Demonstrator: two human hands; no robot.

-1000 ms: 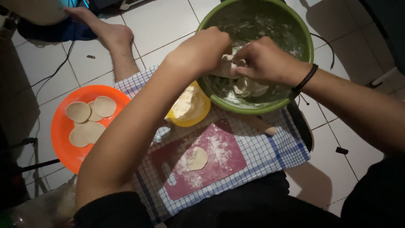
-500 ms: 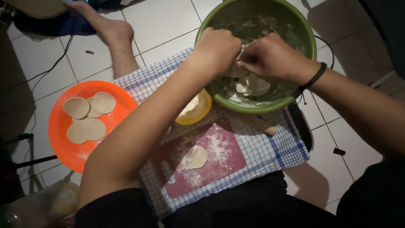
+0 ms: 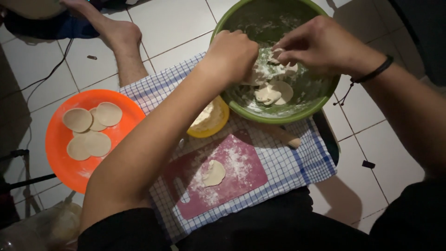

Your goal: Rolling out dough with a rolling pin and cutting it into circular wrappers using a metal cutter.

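Both my hands reach into a large green bowl (image 3: 241,108) that holds floury dough pieces (image 3: 272,92). My left hand (image 3: 232,53) is curled around a lump of dough at the bowl's middle. My right hand (image 3: 318,44) pinches the same dough from the right with its fingertips. A dark cord bracelet sits on my right wrist. Below the bowl lies a dark red cutting board (image 3: 232,186) dusted with flour, with one small flattened dough round (image 3: 213,173) on it.
An orange plate (image 3: 65,165) at the left carries several flat dough rounds (image 3: 90,128). A small yellow bowl (image 3: 211,122) of flour sits beside the green bowl. A wooden rolling pin (image 3: 283,135) lies on the blue checked cloth (image 3: 297,162). Another person's bare foot (image 3: 118,35) rests on the white tiled floor.
My right hand has shifted up and right while pulling at the dough; my left hand stays curled on the lump. The view has drifted slightly.
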